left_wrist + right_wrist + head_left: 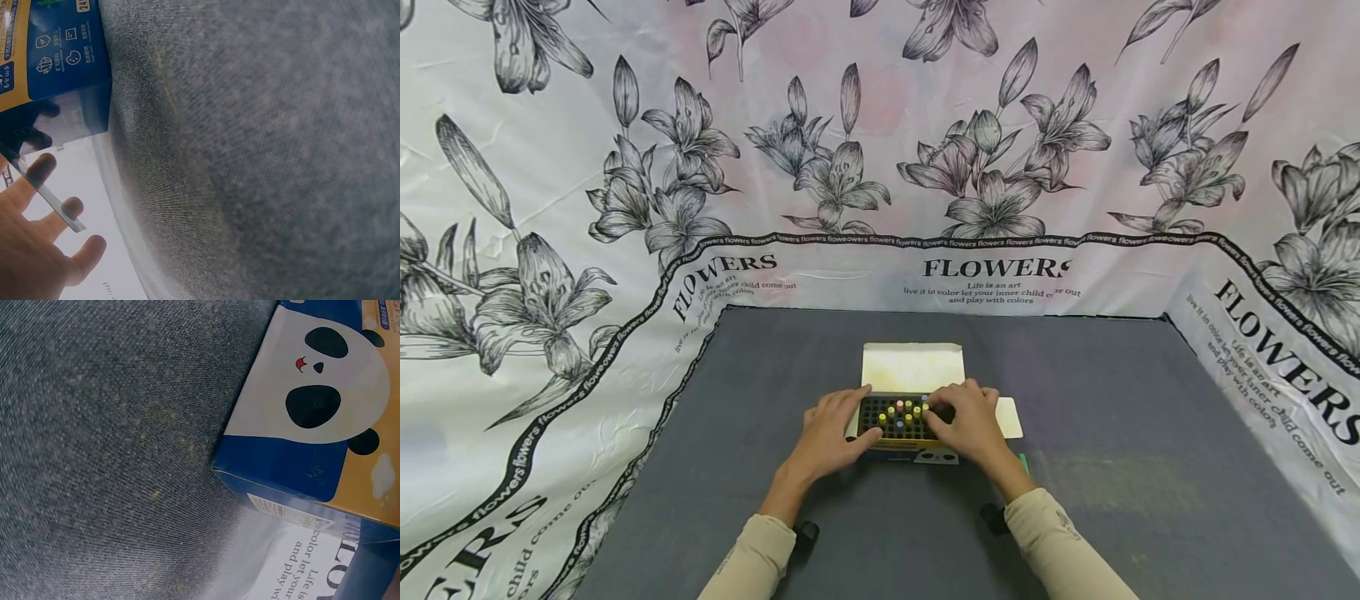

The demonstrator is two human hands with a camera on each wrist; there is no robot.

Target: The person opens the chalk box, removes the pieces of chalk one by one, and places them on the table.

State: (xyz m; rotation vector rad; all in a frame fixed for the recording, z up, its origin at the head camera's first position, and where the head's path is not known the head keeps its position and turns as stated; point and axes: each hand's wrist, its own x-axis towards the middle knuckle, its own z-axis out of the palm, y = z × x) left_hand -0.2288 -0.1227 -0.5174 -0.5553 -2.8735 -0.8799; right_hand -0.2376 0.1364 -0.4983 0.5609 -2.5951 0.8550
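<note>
An open-lidded blue and yellow cardboard box (904, 446) with a panda face (315, 375) printed on its front lies in the middle of the table. Inside is a black holder (868, 408) full of round holes, where several small yellow, pink and blue sticks (908, 418) stand upright. My left hand (831, 429) holds the box's left end, thumb at the front edge and index finger toward the back. Over the right part of the holder, my right hand (966, 421) pinches a yellow-ended stick between thumb and index finger, its lower part hidden.
The raised cream lid (912, 367) stands behind the holder, and a side flap (1009, 418) sticks out to the right. A small green object (1023, 462) shows beside my right wrist. Grey cloth (790, 350) covers the table, with flower-printed sheets (842, 275) around it.
</note>
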